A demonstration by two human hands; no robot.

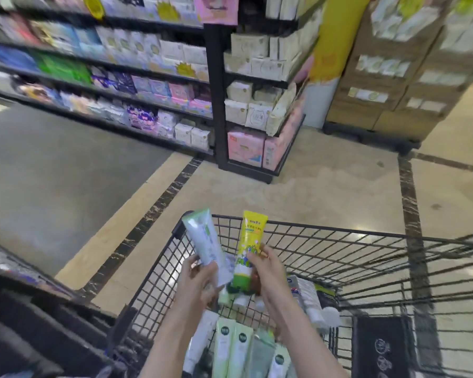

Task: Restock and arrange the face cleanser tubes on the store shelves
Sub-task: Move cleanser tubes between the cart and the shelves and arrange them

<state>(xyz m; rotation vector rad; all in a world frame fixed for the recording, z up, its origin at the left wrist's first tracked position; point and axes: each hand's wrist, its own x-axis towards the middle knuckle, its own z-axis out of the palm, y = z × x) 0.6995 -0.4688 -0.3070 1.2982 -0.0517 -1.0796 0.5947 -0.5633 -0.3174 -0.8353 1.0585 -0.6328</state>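
Note:
Over a black wire shopping cart (339, 241), my left hand (197, 279) grips a pale green-and-white cleanser tube (205, 241), crimped end up and tilted left. My right hand (268, 271) holds a yellow tube (251, 241) with a green lower part, upright, cap down. Both tubes sit close together above the cart's near left corner. Inside the cart, below my forearms, lie several light green and white tubes (235, 347) side by side, and more white tubes (309, 298) lie to the right.
Black store shelves (126, 85) full of boxed and bagged goods run along the far left, ending in an end-cap rack (260, 113). Stacked cardboard cartons (388, 77) stand at the far right. A dark shelf edge (25, 274) is close on my left. Tiled floor lies ahead.

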